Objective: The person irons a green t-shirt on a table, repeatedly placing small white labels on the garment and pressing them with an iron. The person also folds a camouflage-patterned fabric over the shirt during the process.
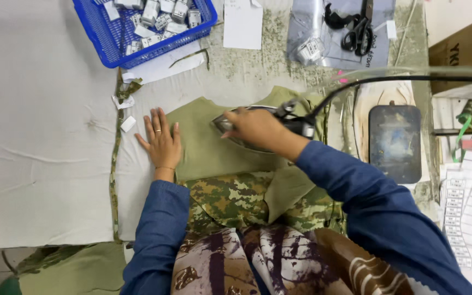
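My right hand clamped on iron; left hand flat, fingers apart, on olive cloth. One blue basket at 11 o'clock, one pair of scissors at 1 o'clock.

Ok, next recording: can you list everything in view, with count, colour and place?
olive cloth: one, green, centre, under both hands
iron: one, grey, on the cloth
camouflage cloth: one, green-brown, near edge
basket: one, blue, top left, holding small grey pieces
scissors: one pair, black, top right
iron rest: one, dark grey, right
paper sheet: one, white, top centre
left hand: flat on the olive cloth
right hand: gripping the iron
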